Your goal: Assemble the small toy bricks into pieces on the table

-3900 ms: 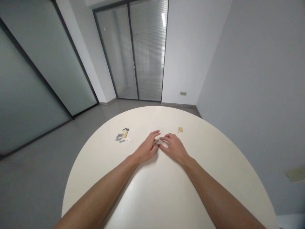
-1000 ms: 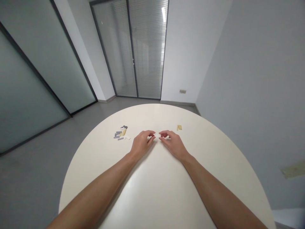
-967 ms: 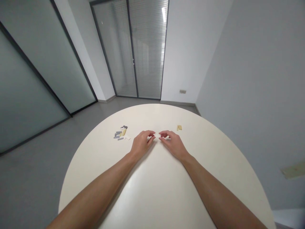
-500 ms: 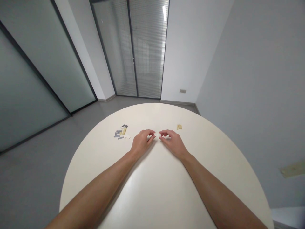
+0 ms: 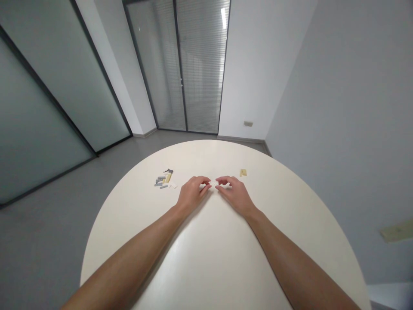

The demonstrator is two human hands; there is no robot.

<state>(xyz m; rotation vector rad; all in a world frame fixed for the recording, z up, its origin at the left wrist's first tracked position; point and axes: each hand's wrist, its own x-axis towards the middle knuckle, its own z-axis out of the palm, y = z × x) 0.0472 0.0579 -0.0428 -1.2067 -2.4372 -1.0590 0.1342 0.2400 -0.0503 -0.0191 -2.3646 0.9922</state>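
rising toward two o'clock, taking the meeting point of the left hand [image 5: 190, 193] and the right hand [image 5: 237, 196] as the hub, the pale wall [image 5: 348, 120] is the largest thing in view. frosted panels [image 5: 64, 82] with dark frames stand toward ten o'clock, and the dark-framed glass doors [image 5: 203, 77] with blinds are between eleven and twelve. the round white table [image 5: 216, 267] comes next, its far edge at twelve. the left forearm [image 5: 129, 258] reaches in from between seven and eight, the right forearm [image 5: 290, 254] from between four and five.

both hands are low over the table, facing each other, fingers curled and thumbs brought near the index fingertips. the fingertips of each hand bracket a small white piece [image 5: 213, 183], left hand at its nine o'clock side, right hand at its three. i cannot tell how firmly either hand pinches it, or whether it touches the tabletop.

near nine o'clock, well apart from the left hand, lies a loose pile: a tan block [image 5: 168, 178], grey strips [image 5: 163, 187], thin white bits [image 5: 173, 185] and, on its twelve o'clock side, dark bits [image 5: 168, 171]. between two and three, beyond the right hand, flat tan pieces [image 5: 243, 172] lie together.
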